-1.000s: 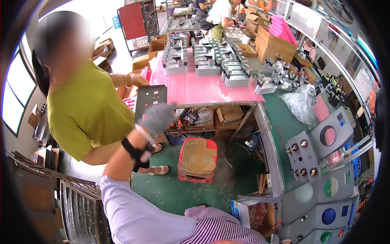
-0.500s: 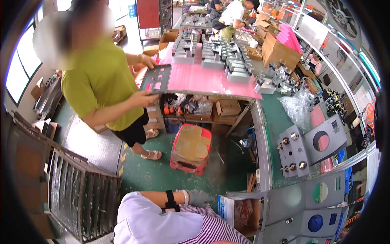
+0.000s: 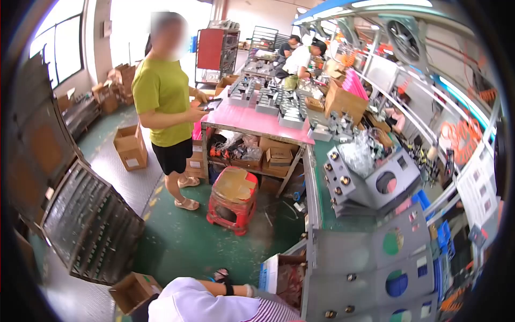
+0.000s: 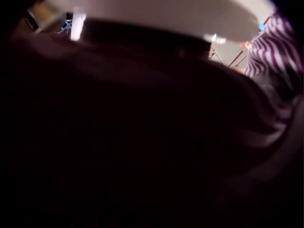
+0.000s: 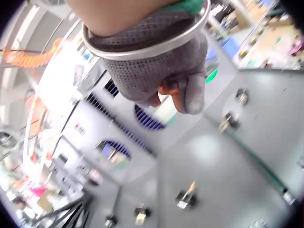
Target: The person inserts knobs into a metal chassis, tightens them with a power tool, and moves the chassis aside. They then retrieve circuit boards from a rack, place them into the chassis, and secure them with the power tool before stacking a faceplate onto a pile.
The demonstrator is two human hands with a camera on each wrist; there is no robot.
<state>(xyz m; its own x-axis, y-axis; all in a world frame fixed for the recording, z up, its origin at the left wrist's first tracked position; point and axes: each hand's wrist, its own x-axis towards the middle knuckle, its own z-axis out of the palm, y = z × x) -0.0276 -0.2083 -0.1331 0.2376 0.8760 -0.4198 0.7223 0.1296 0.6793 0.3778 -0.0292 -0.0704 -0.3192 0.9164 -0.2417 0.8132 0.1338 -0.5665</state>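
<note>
My left hand (image 3: 263,294), in a grey glove, lies low against the striped clothing (image 3: 274,310) at the bottom of the head view. Its fingers are largely hidden, and the left wrist view is mostly dark with striped cloth (image 4: 268,52) at the right. In the right wrist view my right hand (image 5: 161,71), in a grey glove with some bare fingertips, hangs over grey metal panels (image 5: 204,152) with its fingers loosely bent. No held object shows there. Black fittings with brass tips (image 5: 186,197) stand on the panels.
A person in a yellow-green shirt (image 3: 165,91) stands at the pink-topped table (image 3: 236,119), holding a dark flat plate (image 3: 211,105). Rows of grey metal parts (image 3: 268,102) cover its far side. A red stool with cardboard on top (image 3: 234,188) stands on the green floor. An opened box (image 3: 292,279) sits beside me.
My left hand has drawn back from beside the dark plate to my clothing. The person has straightened, holding the plate in both hands. The head view has swung upward.
</note>
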